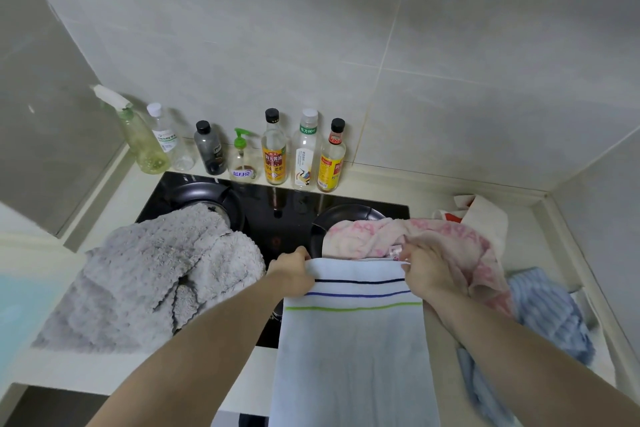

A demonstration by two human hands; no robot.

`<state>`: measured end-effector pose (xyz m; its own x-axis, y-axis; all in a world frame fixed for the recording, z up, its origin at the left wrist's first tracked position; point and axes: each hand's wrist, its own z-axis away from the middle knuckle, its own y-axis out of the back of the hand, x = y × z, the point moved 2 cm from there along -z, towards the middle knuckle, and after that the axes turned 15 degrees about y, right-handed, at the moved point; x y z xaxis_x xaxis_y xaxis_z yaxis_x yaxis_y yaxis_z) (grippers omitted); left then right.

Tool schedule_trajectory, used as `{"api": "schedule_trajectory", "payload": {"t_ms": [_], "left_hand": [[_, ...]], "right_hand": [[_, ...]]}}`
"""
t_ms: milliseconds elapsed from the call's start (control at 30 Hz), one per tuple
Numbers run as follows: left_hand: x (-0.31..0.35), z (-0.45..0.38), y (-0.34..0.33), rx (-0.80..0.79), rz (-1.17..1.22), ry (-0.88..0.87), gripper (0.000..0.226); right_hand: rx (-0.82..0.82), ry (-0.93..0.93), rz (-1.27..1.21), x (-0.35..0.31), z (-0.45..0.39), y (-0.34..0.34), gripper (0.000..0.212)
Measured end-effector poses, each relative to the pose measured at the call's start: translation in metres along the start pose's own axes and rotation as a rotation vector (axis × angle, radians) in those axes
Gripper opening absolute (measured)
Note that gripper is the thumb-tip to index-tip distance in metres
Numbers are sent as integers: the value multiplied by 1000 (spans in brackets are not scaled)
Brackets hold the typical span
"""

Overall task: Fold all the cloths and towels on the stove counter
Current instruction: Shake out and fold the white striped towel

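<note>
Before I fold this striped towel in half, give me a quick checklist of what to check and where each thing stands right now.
1. Left hand grips the striped towel at its top left corner: ok.
2. Right hand grips the top right corner: ok.
3. Top edge stretched flat between the hands: ok.
4. Bottom corners hanging even: cannot tell, they are out of view.
5. Bare counter to lay it on: not ok, the grey towel, pink towel and blue cloth lie around the stove.
6. Other cloths folded: not ok, all three lie crumpled.
</note>
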<state>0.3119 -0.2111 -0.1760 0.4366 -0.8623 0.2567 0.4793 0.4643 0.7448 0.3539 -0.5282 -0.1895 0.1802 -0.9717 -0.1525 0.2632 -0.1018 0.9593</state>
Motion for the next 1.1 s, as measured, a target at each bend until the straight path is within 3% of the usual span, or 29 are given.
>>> {"api": "schedule_trajectory", "payload": {"t_ms": [67, 167, 233, 400, 500, 633, 833, 1100], "left_hand": [[0, 6, 4, 48, 9, -38, 33], [3, 15, 9, 76, -14, -108, 28], [5, 20, 13, 93, -33, -145, 19], [5, 22, 13, 43, 66, -125, 7], [-5, 13, 4, -16, 63, -19, 27], [-10, 10, -4, -138, 107, 20, 48], [-4, 8, -6, -290, 203, 80, 37], [-5, 27, 0, -130, 243, 7, 17]], "right_hand": [[-2, -8, -11, 8, 1, -6, 30], [-68, 5, -32, 7, 6, -6, 63], [-81, 4, -36, 9, 3, -10, 68], [-58, 7, 58, -12, 10, 6, 48], [24, 16, 50, -4, 5, -2, 31], [36, -6, 70, 26, -10, -31, 32], [100, 52, 2, -3, 16, 13, 31], [175, 73, -193, 8, 39, 25, 20]]}}
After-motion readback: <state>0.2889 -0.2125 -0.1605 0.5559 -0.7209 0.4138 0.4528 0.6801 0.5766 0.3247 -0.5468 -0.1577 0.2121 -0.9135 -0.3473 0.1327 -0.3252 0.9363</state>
